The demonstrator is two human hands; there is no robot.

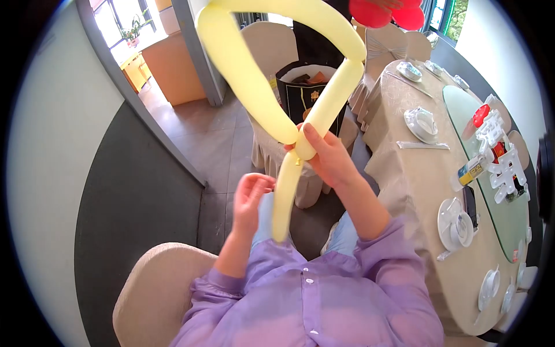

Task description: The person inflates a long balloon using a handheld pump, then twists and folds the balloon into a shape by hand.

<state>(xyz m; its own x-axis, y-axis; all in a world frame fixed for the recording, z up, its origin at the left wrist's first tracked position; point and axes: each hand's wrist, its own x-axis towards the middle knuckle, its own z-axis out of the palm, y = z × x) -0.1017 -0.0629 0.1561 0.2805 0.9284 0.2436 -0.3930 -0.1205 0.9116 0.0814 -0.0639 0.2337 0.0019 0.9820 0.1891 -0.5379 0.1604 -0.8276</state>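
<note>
A long pale yellow balloon (334, 104) is bent into a large loop with twisted joints. Its short end segment hangs below the joint, between my hands. My right hand (328, 156) grips the balloon at the lower joint, thumb across the front. Beside the hanging segment, on its left, is my left hand (252, 196). Its fingers are curled with the tips next to the balloon; whether they pinch anything cannot be made out.
On the right, a cloth-covered table (393, 115) holds wrapped dishes, a glass turntable (462, 113), a bottle (471, 169) and white plastic frames. A black bag (300, 104) stands on a covered chair ahead. Red balloons (370, 13) and another person's hand show at the top.
</note>
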